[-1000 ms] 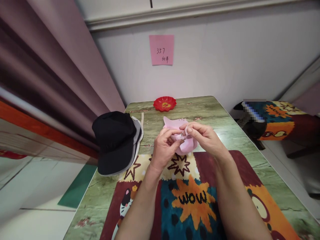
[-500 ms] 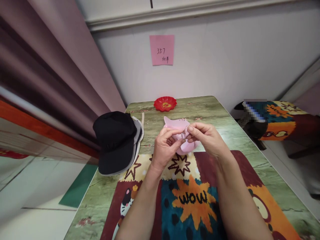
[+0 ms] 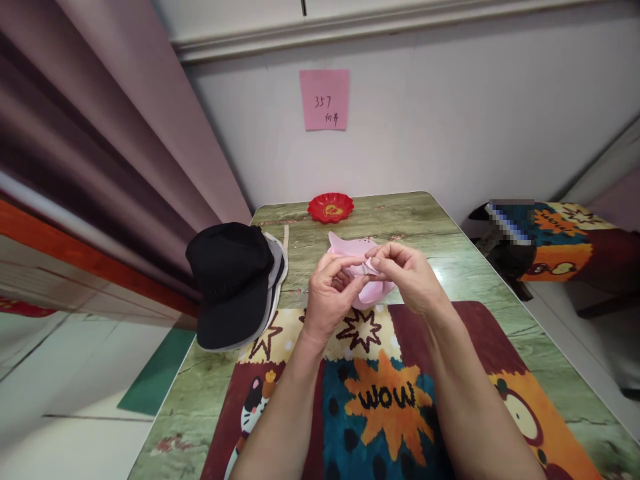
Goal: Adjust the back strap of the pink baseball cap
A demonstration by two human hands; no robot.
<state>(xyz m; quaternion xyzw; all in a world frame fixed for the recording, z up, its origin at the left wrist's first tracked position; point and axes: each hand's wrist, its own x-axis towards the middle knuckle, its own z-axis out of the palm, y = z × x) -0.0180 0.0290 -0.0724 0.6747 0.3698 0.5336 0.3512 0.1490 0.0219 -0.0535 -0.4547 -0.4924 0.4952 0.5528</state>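
Note:
A pink cap [image 3: 373, 292] rests near the middle of the table, partly hidden behind my hands. My left hand [image 3: 331, 290] pinches the left part of its strap, thumb and forefinger closed. From the right, my right hand [image 3: 404, 270] grips the strap's other part between thumb and fingers. Between the fingertips shows a small metal buckle on the pink strap [image 3: 363, 269]. The two hands are nearly touching. To their left lies a stack of caps, with a black cap [image 3: 230, 273] on top and grey and white brims beneath.
A red scalloped dish [image 3: 330, 208] stands at the back of the green table [image 3: 400, 210]. A patterned mat [image 3: 385, 427] lies under my forearms. Behind the table is a wall with a pink note [image 3: 324, 100]. A curtain [image 3: 165, 133] hangs at the left.
My right hand has shifted slightly left and its fingers now cover more of the buckle area. The strap between the hands has changed its angle. My left hand has barely moved.

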